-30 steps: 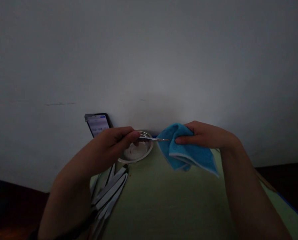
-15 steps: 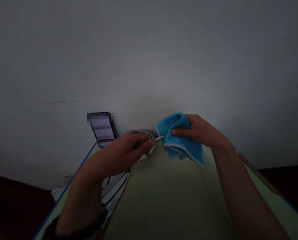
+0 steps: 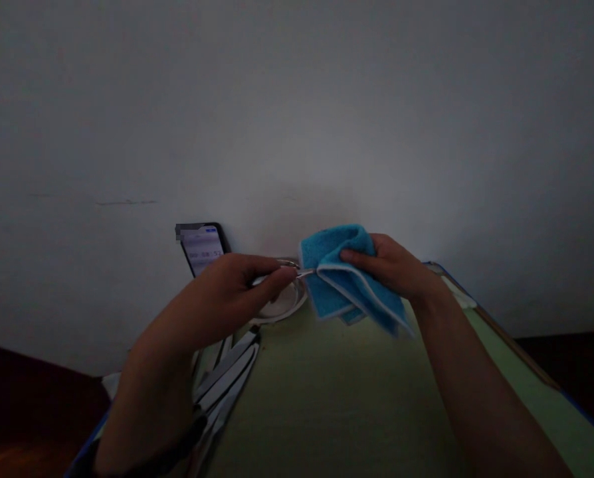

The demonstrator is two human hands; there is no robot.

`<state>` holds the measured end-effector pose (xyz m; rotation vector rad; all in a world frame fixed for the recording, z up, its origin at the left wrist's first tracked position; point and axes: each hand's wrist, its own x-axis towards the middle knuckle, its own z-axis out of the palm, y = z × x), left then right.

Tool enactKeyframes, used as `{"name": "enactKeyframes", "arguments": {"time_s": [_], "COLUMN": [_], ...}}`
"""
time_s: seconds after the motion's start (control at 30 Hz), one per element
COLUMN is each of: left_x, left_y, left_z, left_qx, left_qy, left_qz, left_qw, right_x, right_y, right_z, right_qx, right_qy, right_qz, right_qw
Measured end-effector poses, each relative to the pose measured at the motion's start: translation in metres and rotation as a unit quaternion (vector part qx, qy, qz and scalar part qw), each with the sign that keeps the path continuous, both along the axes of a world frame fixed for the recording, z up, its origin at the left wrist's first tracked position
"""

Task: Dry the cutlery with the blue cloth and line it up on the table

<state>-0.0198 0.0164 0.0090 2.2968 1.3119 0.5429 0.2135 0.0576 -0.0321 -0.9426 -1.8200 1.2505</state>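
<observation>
My left hand is closed, pinching one end of a thin metal utensil between thumb and fingers. Its other end disappears into a blue cloth with a white edge, so I cannot tell what kind of utensil it is. My right hand grips the cloth with the thumb on top, and the loose corners hang down to the right. Behind and below my left hand a round, shiny metal dish stands on the table, partly covered by the fingers.
A phone with a lit timer leans against the wall at the left. White and dark striped cloth-like strips lie by my left forearm. The greenish tabletop has a blue edge and meets the wall at the back.
My left hand has moved slightly left with the utensil. The cloth has shifted left and is folded differently about the utensil's end. More of the dish shows.
</observation>
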Motion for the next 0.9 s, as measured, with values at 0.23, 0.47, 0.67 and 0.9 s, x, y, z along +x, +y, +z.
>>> {"name": "enactKeyframes", "arguments": {"time_s": [0.23,0.47,0.67,0.9], "left_x": [-0.010,-0.009,-0.011,0.016], "left_y": [0.004,0.001,0.003,0.005], "left_z": [-0.005,-0.003,-0.002,-0.004], "left_qx": [-0.033,-0.009,0.029,0.132], "left_qy": [0.013,0.008,0.001,0.027], "left_qz": [-0.027,-0.024,0.012,0.099], "left_qw": [0.999,1.000,1.000,0.986], "right_x": [0.003,-0.004,-0.011,-0.035], "right_y": [-0.007,-0.011,-0.006,0.017], "right_z": [0.005,0.016,0.012,-0.018], "right_qx": [-0.108,0.020,0.099,0.091], "right_qy": [-0.081,-0.162,-0.105,0.164], "right_qz": [0.177,0.139,0.043,-0.226], "right_qw": [0.975,0.977,0.989,0.956]}}
